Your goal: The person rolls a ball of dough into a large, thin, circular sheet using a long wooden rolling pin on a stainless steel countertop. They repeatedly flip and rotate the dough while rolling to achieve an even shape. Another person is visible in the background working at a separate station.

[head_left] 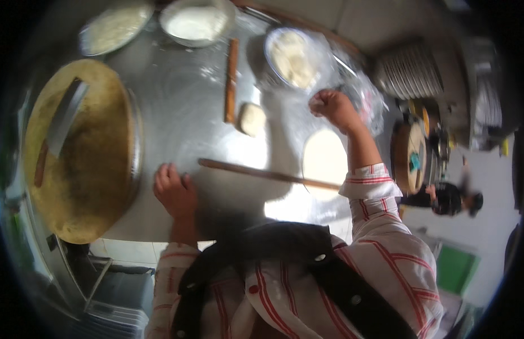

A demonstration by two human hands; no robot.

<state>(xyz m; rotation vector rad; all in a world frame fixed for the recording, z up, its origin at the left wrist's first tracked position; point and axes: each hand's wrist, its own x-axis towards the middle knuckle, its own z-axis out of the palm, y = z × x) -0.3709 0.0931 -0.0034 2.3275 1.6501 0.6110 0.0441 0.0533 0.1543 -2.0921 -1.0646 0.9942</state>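
We see the right hand (330,107) with its fingers curled in and closed; whether they pinch anything, we cannot tell. At six o'clock from it lies the flat dough sheet (324,153), a thin rolling pin (256,172) across its near part. At eleven sits a bowl (268,52) of dough, at nine a dough lump (252,120) beside a thicker rod (231,79). At eight, our left hand (174,189) is loosely open, the round chopping board (104,169) beyond it toward ten.
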